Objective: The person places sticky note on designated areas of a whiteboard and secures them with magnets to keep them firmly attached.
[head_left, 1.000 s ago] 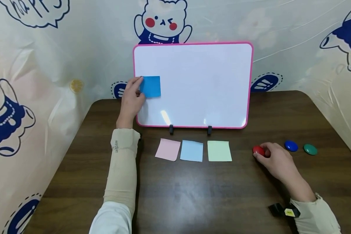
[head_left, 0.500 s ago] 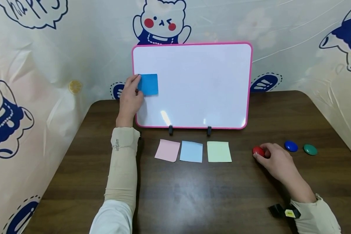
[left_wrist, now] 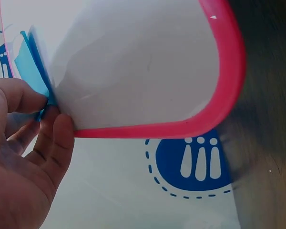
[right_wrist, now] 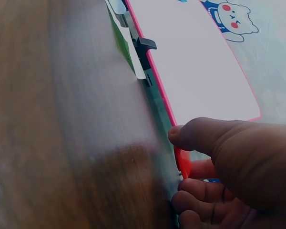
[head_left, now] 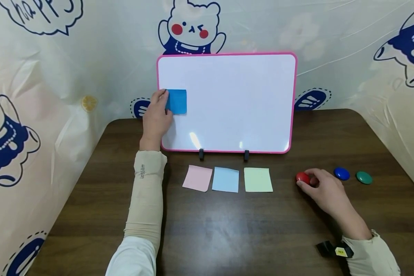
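My left hand (head_left: 156,120) pinches a bright blue sticky note (head_left: 177,102) by its left side, in front of the left part of a pink-framed whiteboard (head_left: 227,99). In the left wrist view the blue note (left_wrist: 32,71) stands close to the board surface, between thumb and fingers; whether it touches cannot be told. On the table at the right, my right hand (head_left: 326,190) grips a red round magnet (head_left: 302,178) between thumb and fingers. A blue magnet (head_left: 342,173) and a green magnet (head_left: 363,177) lie beyond that hand, to its right.
Pink (head_left: 197,178), light blue (head_left: 225,179) and pale green (head_left: 258,179) sticky notes lie in a row on the dark wooden table (head_left: 207,230). Black clips (head_left: 201,154) support the board's lower edge. Behind it hangs a cartoon-printed cloth (head_left: 255,27).
My left hand has shifted the blue sticky note slightly up and left against the whiteboard. The right hand stays on the red magnet. The head view has tilted a little.
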Demonstrator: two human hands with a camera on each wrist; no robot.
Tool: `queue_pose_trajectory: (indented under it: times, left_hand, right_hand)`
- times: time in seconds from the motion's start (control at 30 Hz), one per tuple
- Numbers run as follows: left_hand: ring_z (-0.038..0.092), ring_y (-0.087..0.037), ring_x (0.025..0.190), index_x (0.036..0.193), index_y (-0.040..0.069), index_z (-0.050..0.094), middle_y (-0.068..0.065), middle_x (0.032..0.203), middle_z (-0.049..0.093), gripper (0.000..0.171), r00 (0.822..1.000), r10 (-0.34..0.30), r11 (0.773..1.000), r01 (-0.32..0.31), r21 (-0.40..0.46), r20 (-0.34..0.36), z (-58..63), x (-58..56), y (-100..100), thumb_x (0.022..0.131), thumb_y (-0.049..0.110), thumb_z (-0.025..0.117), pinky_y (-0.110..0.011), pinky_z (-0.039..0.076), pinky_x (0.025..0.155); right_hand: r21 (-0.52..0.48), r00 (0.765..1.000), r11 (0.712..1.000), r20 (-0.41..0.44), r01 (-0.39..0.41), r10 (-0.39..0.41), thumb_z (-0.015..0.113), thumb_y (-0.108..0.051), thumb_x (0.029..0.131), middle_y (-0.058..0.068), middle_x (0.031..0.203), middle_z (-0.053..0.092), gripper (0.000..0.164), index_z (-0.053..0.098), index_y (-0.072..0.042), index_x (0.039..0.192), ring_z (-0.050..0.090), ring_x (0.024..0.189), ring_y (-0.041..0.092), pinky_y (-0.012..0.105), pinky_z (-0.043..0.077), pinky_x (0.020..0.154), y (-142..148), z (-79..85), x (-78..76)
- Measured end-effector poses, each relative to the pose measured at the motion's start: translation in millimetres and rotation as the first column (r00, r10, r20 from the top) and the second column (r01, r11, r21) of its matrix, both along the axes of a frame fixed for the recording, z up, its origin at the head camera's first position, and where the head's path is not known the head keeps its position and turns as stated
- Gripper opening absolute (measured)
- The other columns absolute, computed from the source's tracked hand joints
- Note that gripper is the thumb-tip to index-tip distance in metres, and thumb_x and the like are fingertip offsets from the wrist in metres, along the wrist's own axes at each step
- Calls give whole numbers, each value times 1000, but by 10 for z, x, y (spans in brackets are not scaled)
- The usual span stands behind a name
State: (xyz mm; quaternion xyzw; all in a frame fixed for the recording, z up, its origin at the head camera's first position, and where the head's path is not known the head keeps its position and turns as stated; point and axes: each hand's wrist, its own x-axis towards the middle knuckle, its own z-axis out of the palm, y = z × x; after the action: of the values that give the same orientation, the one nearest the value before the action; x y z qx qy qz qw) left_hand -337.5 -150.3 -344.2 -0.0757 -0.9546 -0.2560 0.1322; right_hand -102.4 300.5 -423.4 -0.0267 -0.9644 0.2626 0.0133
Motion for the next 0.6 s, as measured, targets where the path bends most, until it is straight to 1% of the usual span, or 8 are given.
queue_pose_trajectory:
  times: [0.13, 0.3, 0.43, 0.6]
  left_hand:
    - [34, -27, 145, 161, 17, 27, 3, 167, 19, 63, 1000, 5, 999, -6, -35, -15, -17, -3, 15, 104, 19, 52, -46, 40, 110]
    - [35, -30, 144, 160, 16, 30, -2, 166, 19, 63, 998, 24, 998, -27, -64, -57, -41, 5, 18, 103, 20, 55, -47, 43, 107]
    - [36, -30, 143, 159, 14, 32, -5, 163, 24, 62, 995, 26, 997, -33, -72, -98, -55, 11, 29, 102, 20, 56, -47, 43, 106]
    - [36, -28, 144, 159, 14, 31, -5, 161, 30, 61, 994, 9, 996, -18, -84, -108, -71, -2, 28, 103, 20, 54, -48, 42, 107]
  right_hand:
    - [-3, 1000, 1000, -3, -3, 3, 75, -27, 92, 23, 104, 62, 47, 60, 6, 122, 55, 87, 34, 47, 48, 71, 0, 3, 3]
    - [-6, 1000, 1000, -16, -10, 10, 75, -26, 92, 20, 100, 62, 46, 61, 6, 121, 55, 85, 33, 44, 48, 70, -5, 9, 16]
    - [-8, 1000, 1000, -22, -16, 16, 76, -26, 91, 18, 98, 63, 45, 61, 5, 120, 55, 84, 31, 42, 47, 69, -2, 11, 26]
    - [-12, 1000, 1000, -18, -18, 18, 76, -25, 91, 17, 97, 63, 45, 61, 5, 121, 55, 84, 31, 42, 47, 68, 2, 23, 34]
